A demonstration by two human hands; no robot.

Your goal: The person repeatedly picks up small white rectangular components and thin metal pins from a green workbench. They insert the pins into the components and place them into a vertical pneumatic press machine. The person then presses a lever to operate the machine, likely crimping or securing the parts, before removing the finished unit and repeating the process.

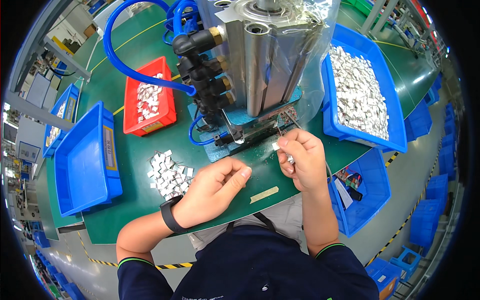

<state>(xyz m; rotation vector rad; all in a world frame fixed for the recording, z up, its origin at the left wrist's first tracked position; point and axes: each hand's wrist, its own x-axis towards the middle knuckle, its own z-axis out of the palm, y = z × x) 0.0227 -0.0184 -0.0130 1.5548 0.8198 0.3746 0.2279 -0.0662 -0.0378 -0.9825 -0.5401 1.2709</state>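
My right hand (pixel 304 161) pinches a small white square part (pixel 275 146) between thumb and forefinger, in front of the press. More white pieces (pixel 290 159) show under its curled fingers. My left hand (pixel 212 186) rests low over the table's front, fingers curled in and thumb laid against them; whatever is inside, if anything, is hidden. Just left of it lies a loose pile of white square parts (pixel 169 175) with thin dark leads. The pneumatic press (pixel 255 75), with a metal cylinder and a teal base, stands beyond both hands.
A red bin (pixel 131 107) and a large blue bin (pixel 327 117) hold many white parts. An empty blue bin (pixel 82 172) stands left. Blue air hoses (pixel 107 42) loop beside the press. A lower blue bin (pixel 372 187) holds odds and ends. Tape (pixel 264 195) sticks to the green table (pixel 130 225).
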